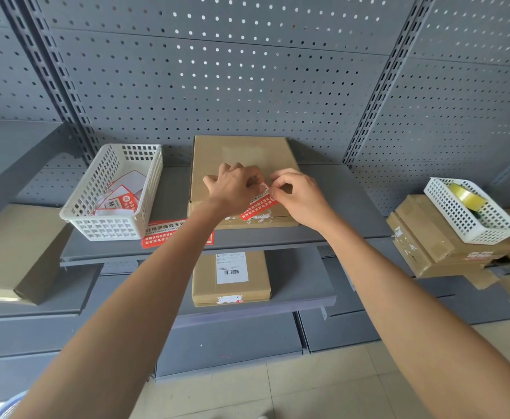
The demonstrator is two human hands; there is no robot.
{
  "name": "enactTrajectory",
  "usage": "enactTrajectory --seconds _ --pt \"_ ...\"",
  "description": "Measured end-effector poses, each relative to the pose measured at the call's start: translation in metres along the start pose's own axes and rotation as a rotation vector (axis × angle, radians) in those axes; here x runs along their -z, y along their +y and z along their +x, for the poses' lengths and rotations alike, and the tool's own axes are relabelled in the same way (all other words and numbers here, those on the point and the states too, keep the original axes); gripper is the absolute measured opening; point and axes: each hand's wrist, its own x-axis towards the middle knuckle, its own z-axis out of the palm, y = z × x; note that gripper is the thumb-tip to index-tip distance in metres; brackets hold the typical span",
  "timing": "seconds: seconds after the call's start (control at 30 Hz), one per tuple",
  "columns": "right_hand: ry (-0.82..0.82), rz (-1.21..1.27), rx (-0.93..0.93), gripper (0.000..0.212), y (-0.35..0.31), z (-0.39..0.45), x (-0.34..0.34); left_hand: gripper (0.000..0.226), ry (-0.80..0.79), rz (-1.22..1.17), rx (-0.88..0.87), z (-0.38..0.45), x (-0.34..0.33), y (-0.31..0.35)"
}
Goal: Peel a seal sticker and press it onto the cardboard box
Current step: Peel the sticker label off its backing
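Both hands, left and right, pinch the thin, limp, tacky sticker by its far edge over the box; we'd judge edge-holds best.

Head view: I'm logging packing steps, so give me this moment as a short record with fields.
scene: grey metal shelf before a pegboard wall
box: flat cardboard box on the shelf
sticker: red seal sticker over the box's front edge
left hand: on the sticker's upper end, fingers bent
right hand: pinching the sticker's right edge
left of box: white basket holding more stickers
far right: white basket with a tape roll
shelf below: labelled cardboard box
step: sticker being pressed on
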Motion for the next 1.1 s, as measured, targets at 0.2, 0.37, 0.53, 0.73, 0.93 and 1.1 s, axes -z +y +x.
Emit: enactTrajectory --seconds 0.2,0.37,0.53,0.73,0.93,1.1 --pt "0.001 0.011 -0.002 0.012 0.001 0.001 -0.002 0.009 0.001 -0.047 -0.001 -0.001 0.002 -0.003" --pt "0.006 0.014 -0.008 0.012 0.002 0.001 -0.002 0.012 0.004 -0.057 -0.01 -0.003 0.002 -0.005" --pt "0.011 0.018 0.007 0.011 0.001 0.0 -0.001 0.009 0.029 -0.109 0.023 -0.004 0.004 -0.006" --pt "0.075 0.071 -0.03 0.009 0.0 0.0 -0.004 0.018 0.024 -0.096 0.018 -0.004 0.003 -0.005" --pt "0.119 0.164 -0.086 0.035 -0.007 0.005 -0.007 0.019 0.02 -0.074 0.019 -0.003 0.002 -0.005" --pt "0.072 0.036 0.052 0.015 -0.012 0.006 -0.012 0.022 0.017 -0.061 0.018 -0.003 0.002 -0.005"
